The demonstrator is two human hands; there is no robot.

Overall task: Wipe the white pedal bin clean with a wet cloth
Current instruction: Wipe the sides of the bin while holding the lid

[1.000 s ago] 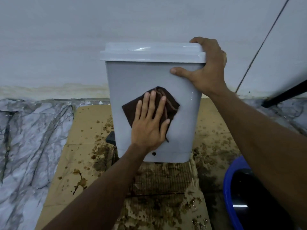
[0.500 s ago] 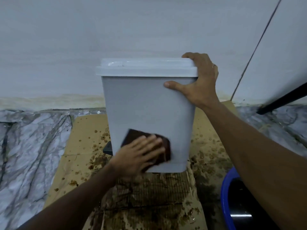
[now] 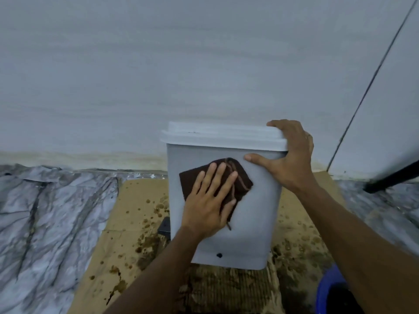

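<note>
The white pedal bin (image 3: 256,223) stands upright on stained cardboard, lid closed, its near side facing me. My left hand (image 3: 209,202) lies flat with fingers spread, pressing a dark brown cloth (image 3: 242,180) against the upper part of that side. My right hand (image 3: 289,157) grips the bin's top right corner, fingers over the lid edge and thumb on the front face. A small dark spot (image 3: 219,255) shows near the bin's bottom edge. The black pedal (image 3: 164,226) pokes out at the lower left.
Brown-spattered cardboard (image 3: 127,223) covers the floor under the bin, wet and dark in front. Marbled sheeting (image 3: 49,211) lies left. A blue bucket (image 3: 326,291) sits at the lower right. A white wall (image 3: 181,75) stands close behind; a black bar (image 3: 394,175) slants at right.
My left hand has slid the cloth from the bin's lower edge up to its upper side. The view has tilted upward, so the bin sits lower in frame. The right hand keeps its grip.
</note>
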